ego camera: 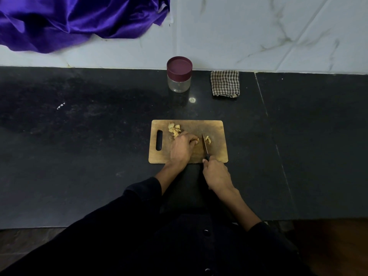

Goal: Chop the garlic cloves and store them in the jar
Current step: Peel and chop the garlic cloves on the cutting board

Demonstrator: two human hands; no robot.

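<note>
- Dark sleeves fill the bottom of the frame, both forearms reaching up to the wooden cutting board (217, 154) at centre.
- Right hand (217, 174), just below the board's lower edge: grip wrapped tight round the black handle of the knife (205, 145), blade pointing up the frame over the wood.
- Left hand (182, 147), fingers curled down, pinning a garlic clove (196, 140) just left of the blade.
- Right of the blade, a few cut pieces (207, 139); upper left of the board, a small heap of whole cloves (174, 130) waiting, though peel may be mixed in.
- So chopping looks to be at an early stage, with most of the garlic apparently uncut.
- Up the frame on the black surface (99, 156), well apart from the board, the jar (179, 75) stands empty, maroon lid on. Nothing stored yet!
- Checked cloth (225, 83) lies folded just right of the jar.
</note>
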